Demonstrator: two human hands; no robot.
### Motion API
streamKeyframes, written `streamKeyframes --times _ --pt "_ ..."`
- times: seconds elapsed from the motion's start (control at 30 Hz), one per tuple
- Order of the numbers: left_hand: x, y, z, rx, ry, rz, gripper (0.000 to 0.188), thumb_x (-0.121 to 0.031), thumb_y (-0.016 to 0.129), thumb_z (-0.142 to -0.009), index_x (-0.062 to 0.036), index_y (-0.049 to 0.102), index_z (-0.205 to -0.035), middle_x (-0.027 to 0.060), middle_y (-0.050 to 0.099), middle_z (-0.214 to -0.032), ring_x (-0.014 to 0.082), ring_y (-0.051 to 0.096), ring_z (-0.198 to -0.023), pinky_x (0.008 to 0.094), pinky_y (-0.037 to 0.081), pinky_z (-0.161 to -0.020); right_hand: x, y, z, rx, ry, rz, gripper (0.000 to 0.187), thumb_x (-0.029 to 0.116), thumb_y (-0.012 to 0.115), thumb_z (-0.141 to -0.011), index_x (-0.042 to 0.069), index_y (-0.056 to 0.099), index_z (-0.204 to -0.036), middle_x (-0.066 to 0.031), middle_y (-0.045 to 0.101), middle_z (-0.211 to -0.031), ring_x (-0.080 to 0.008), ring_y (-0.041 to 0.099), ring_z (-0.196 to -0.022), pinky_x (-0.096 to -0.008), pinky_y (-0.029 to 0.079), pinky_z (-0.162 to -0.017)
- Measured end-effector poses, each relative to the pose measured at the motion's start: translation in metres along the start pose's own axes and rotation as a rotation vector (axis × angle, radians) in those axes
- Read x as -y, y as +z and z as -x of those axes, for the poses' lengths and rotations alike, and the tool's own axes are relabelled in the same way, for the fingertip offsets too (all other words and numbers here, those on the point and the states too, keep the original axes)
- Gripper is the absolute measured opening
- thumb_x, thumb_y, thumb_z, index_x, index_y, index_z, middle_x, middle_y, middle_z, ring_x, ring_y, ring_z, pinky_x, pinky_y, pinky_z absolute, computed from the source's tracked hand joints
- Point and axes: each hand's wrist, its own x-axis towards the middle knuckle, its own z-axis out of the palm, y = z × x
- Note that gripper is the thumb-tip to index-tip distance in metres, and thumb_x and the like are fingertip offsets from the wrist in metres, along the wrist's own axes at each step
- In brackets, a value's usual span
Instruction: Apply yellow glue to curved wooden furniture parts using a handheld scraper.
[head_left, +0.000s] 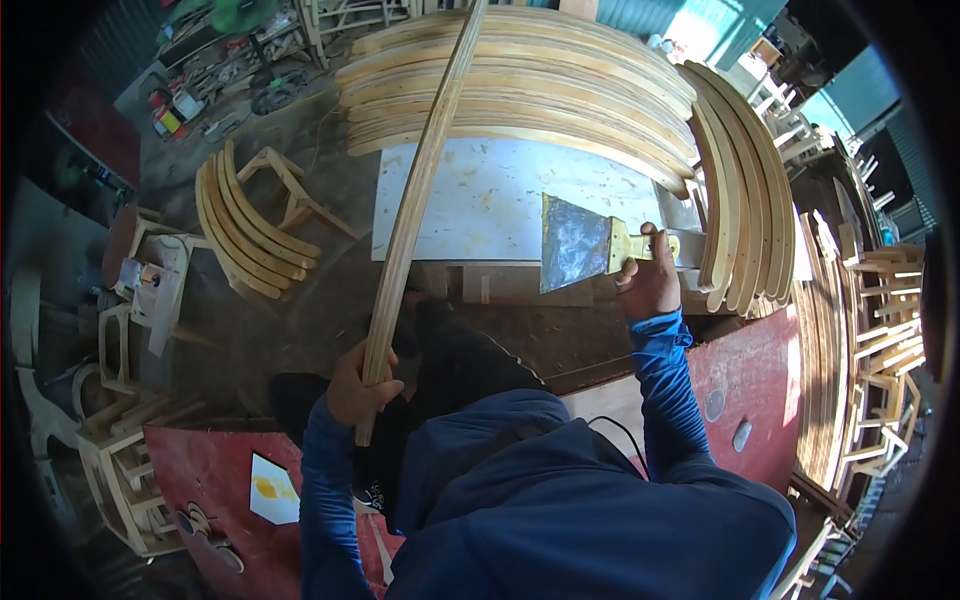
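Observation:
My left hand [362, 388] is closed round the lower part of a long wooden strip [418, 190], which slants up and away past the far stack. In my right hand [652, 278] is a putty knife [580, 243], its wide, stained metal blade pointing left and its yellowish handle between my fingers. The blade is apart from the strip. Beneath both lies a white board [490, 200] with yellow-brown smears. Along the board's far side rests a stack of curved wooden strips [530, 85], and more curved pieces [745, 190] stand to the right.
A small bundle of curved pieces [245, 225] leans beside a wooden frame [290, 190] at left. Red panels [745, 380] flank me; the left one carries a white card [272, 490] with a yellow blob. Chair frames [885, 350] crowd the right edge.

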Motion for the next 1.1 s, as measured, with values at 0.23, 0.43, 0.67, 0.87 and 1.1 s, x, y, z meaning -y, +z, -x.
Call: streamKeyframes --times 0.23,0.43,0.67,0.87,1.1 --pt "0.007 0.001 -0.043 0.091 -0.006 -0.119 0.031 -0.007 0.073 -0.075 -0.0062 0.057 -0.101 -0.0009 0.057 -0.070 0.0081 0.055 -0.061 0.0268 0.046 -0.059 -0.001 -0.023 -0.017 -0.014 -0.038 -0.021 0.032 0.037 0.059 -0.102 0.011 0.056 -0.121 -0.0107 0.068 -0.094 -0.0211 0.069 -0.074 -0.0315 0.060 -0.066" --pt "0.062 -0.003 -0.057 0.046 0.024 -0.123 0.028 -0.015 0.075 -0.073 -0.0077 0.059 -0.096 -0.0013 0.057 -0.075 0.0073 0.055 -0.071 0.0265 0.045 -0.065 -0.013 -0.012 -0.040 0.004 -0.145 0.002 0.026 0.027 0.067 -0.098 0.007 0.064 -0.114 -0.0118 0.069 -0.104 -0.0268 0.071 -0.084 -0.0385 0.062 -0.075" --pt "0.090 0.007 -0.073 0.035 0.020 -0.162 0.029 -0.022 0.077 -0.081 -0.0035 0.057 -0.091 0.0050 0.061 -0.072 0.0176 0.065 -0.057 0.0307 0.053 -0.054 -0.013 0.034 -0.040 0.120 -0.574 0.703 0.014 -0.003 0.074 -0.087 -0.002 0.071 -0.101 -0.0140 0.070 -0.107 -0.0212 0.070 -0.091 -0.0319 0.057 -0.083" --pt "0.107 0.008 -0.077 0.055 -0.022 -0.063 0.030 -0.023 0.079 -0.081 -0.0044 0.058 -0.091 0.0054 0.062 -0.070 0.0146 0.064 -0.058 0.0299 0.052 -0.055 -0.012 0.059 -0.044 0.187 -0.839 1.132 0.018 -0.003 0.075 -0.086 0.000 0.071 -0.103 -0.0145 0.071 -0.105 -0.0225 0.069 -0.096 -0.0300 0.054 -0.085" --pt "0.112 0.011 -0.079 0.060 -0.054 -0.079 0.029 -0.023 0.079 -0.081 -0.0054 0.059 -0.090 0.0035 0.062 -0.069 0.0124 0.062 -0.060 0.0289 0.049 -0.056 -0.017 0.076 -0.051 0.357 -1.029 1.338 0.029 -0.007 0.076 -0.080 0.003 0.073 -0.107 -0.0143 0.070 -0.109 -0.0276 0.070 -0.098 -0.0324 0.056 -0.085"
